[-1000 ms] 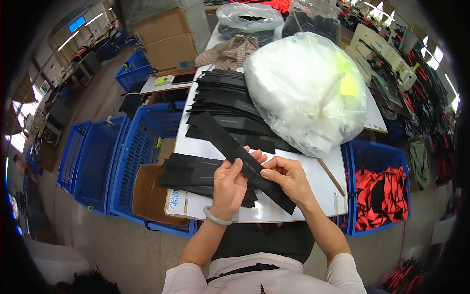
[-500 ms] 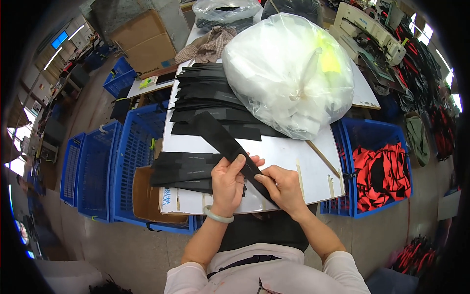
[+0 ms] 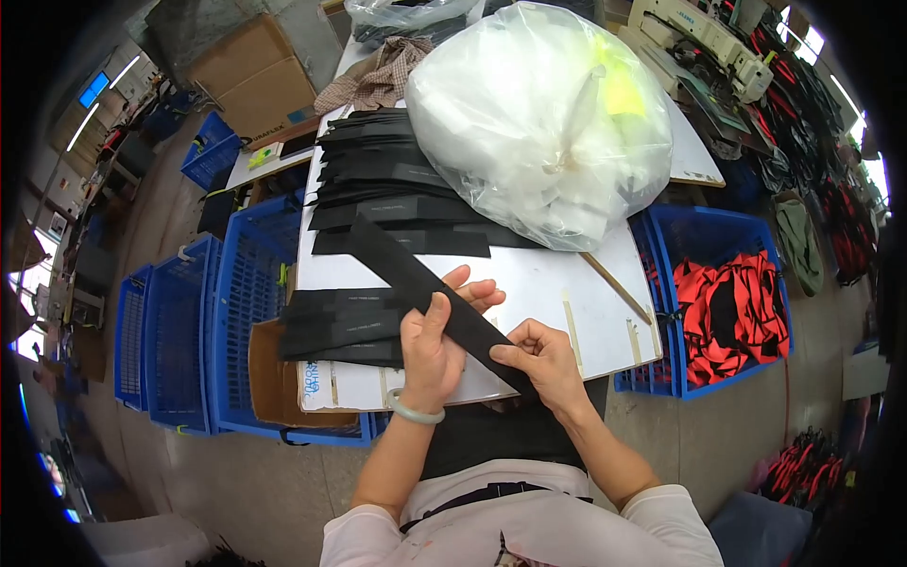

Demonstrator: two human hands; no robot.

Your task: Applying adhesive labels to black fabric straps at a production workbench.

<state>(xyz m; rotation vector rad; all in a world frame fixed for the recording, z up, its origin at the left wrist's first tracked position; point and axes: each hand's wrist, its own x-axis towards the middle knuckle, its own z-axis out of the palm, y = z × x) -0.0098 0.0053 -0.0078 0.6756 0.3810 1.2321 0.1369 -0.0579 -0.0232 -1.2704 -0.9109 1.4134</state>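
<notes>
A long black fabric strip (image 3: 407,274) slants across both my hands above the front of the white table. My left hand (image 3: 433,352), with a pale bangle at its wrist, holds the strip's middle. The thumb lies at one edge of it, and the fingers stretch out from beneath the other. My right hand (image 3: 546,364) pinches the near part between thumb and curled fingers. To the left of my left hand lies a small stack of black strips (image 3: 351,328) with faint print. Farther back, a larger row of overlapping black strips (image 3: 378,180) is spread out.
A large clear bag of white and yellow material (image 3: 543,132) sits on the table (image 3: 529,274), with a wooden stick (image 3: 616,286) beside it. Blue crates (image 3: 179,335) stand at left. On the right, another blue crate (image 3: 782,331) holds red and black pieces (image 3: 727,321). A sewing machine (image 3: 709,42) is behind.
The fingers of my left hand have opened out more under the strip. A small mark on the strip's upper face no longer shows. The view has shifted slightly.
</notes>
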